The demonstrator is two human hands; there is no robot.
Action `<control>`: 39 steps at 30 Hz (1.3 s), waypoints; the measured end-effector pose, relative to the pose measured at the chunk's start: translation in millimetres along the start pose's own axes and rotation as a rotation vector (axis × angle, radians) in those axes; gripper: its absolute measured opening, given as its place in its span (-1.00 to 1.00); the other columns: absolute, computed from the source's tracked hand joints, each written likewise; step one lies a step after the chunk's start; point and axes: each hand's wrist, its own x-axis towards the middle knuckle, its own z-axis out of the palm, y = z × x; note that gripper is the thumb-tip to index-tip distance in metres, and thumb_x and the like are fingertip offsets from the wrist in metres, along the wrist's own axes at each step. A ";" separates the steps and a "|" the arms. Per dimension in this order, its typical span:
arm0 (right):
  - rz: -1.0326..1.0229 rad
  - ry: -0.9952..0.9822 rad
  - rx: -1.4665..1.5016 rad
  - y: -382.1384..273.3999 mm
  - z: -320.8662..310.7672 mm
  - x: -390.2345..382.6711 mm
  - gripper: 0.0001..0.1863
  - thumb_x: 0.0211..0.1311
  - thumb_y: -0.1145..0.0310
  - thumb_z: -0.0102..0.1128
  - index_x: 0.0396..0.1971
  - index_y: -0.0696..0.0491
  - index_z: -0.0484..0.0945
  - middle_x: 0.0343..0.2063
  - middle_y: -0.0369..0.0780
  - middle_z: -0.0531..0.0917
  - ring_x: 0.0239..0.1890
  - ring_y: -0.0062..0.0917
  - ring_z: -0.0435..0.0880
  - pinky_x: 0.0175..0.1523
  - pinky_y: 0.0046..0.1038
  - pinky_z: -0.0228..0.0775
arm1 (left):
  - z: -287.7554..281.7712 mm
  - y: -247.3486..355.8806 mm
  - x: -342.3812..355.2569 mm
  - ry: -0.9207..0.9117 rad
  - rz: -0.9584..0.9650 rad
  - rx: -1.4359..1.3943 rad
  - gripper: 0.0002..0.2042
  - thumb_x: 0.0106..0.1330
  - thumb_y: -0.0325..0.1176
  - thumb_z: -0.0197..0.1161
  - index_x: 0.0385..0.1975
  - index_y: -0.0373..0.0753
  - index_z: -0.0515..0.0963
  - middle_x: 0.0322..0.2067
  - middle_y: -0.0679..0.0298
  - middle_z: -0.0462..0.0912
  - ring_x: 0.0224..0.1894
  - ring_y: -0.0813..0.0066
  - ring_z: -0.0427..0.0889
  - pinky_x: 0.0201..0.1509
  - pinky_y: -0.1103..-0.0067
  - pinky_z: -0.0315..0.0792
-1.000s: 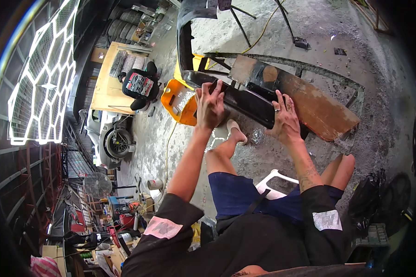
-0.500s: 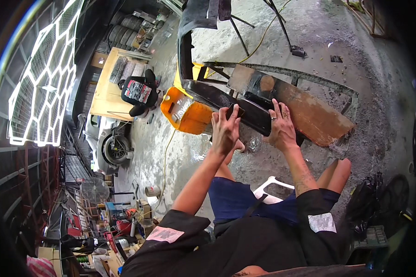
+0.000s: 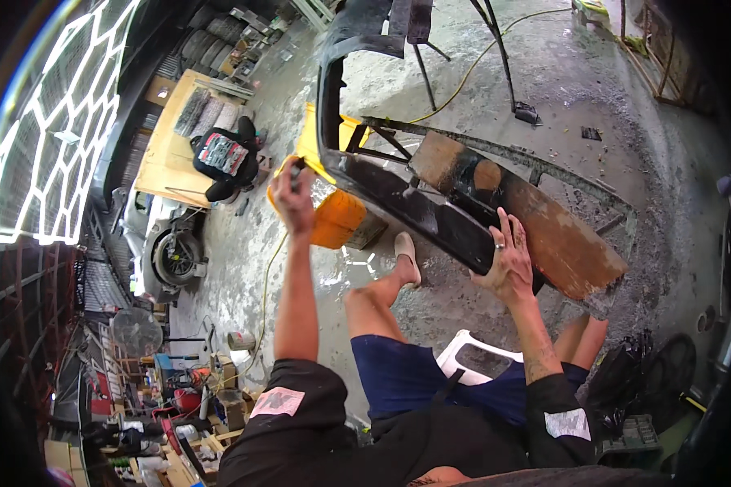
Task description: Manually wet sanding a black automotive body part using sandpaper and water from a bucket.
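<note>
A long black panel like a car bumper (image 3: 414,207) slants across a metal stand in front of me. My right hand (image 3: 510,264) lies over its near right end, fingers stretched and apart, a ring on one finger. My left hand (image 3: 292,201) is raised off the panel, closed on a small dark block (image 3: 299,165) whose kind I cannot make out. Just behind and beside that hand is a cut-open orange-yellow plastic container (image 3: 339,219); the hand hides part of it. A worn brown board (image 3: 564,235) lies on the stand beside the panel.
A white plastic stool (image 3: 467,349) is beneath me. Another person (image 3: 223,158) crouches by a wooden board at left, near a motorcycle (image 3: 175,252). A yellow hose (image 3: 268,300) crosses the floor. Tools and clutter (image 3: 187,398) fill the lower left.
My left hand has lifted from the panel and moved left to the orange-yellow container, carrying the dark block. My right hand stays on the panel's end, shifted slightly nearer. The view has turned a little.
</note>
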 end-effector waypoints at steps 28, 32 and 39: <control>0.004 -0.102 -0.132 -21.5 -0.8 15.2 0.12 -0.38 0.16 0.78 0.32 0.07 0.35 0.60 0.01 0.22 0.58 0.13 0.24 0.61 0.05 0.23 | 112.9 -385.9 -28.4 -0.700 -0.252 -0.078 -0.67 0.40 -0.37 0.41 0.13 -0.28 0.75 0.00 -0.02 0.81 0.06 0.12 0.78 0.25 0.35 0.59; -0.015 -0.039 -0.069 -18.6 -1.6 9.3 0.13 -0.38 0.16 0.79 0.31 0.09 0.35 0.60 0.02 0.21 0.57 0.13 0.24 0.63 0.03 0.20 | 0.6 -219.2 84.4 -0.688 0.023 -0.107 -0.60 0.44 -0.42 0.42 0.25 -0.31 0.68 0.04 0.12 0.73 0.11 0.33 0.72 0.23 0.46 0.56; -0.047 0.008 0.000 -15.9 0.2 6.5 0.04 -0.33 0.14 0.76 0.25 0.15 0.43 0.60 0.02 0.20 0.59 0.10 0.20 0.68 0.03 0.11 | -53.0 33.2 115.5 -1.061 0.444 -0.258 -0.57 0.40 -0.41 0.49 0.28 -0.13 0.71 0.07 0.19 0.71 0.15 0.29 0.69 0.28 0.39 0.57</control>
